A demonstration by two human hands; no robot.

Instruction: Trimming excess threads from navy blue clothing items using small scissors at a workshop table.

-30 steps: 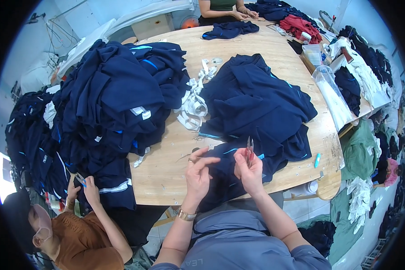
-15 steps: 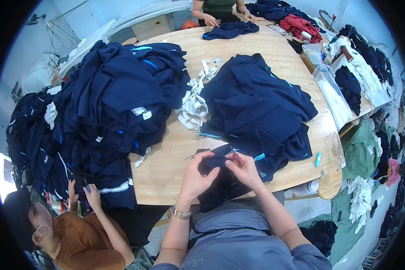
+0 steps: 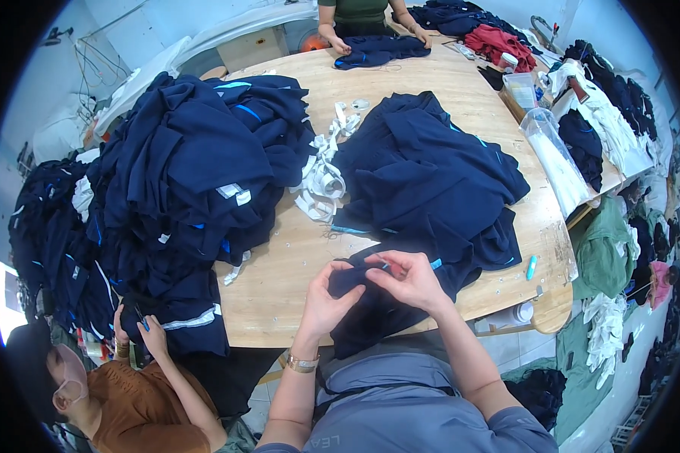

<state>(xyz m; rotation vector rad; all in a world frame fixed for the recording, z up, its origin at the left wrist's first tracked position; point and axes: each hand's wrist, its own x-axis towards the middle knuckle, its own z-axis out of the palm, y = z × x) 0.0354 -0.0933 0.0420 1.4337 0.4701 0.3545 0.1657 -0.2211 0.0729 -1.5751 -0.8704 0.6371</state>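
A dark navy garment (image 3: 370,313) lies over the near edge of the wooden table (image 3: 279,287) and hangs toward my lap. My left hand (image 3: 326,296) pinches a fold of it from the left. My right hand (image 3: 408,278) grips the same fold from the right, with something small between its fingertips that I cannot make out. Just beyond my hands a pile of navy garments (image 3: 431,177) with light blue trim covers the table's right half.
A taller heap of navy garments (image 3: 196,166) fills the table's left side, with white fabric strips (image 3: 321,177) between the piles. A person in an orange top (image 3: 140,400) handles cloth at lower left; another person (image 3: 355,23) works at the far end. A light blue marker (image 3: 531,266) lies at right.
My right hand held small scissors raised above the garment a second ago; it has come down and closed with my left hand on a bunched fold of the navy cloth.
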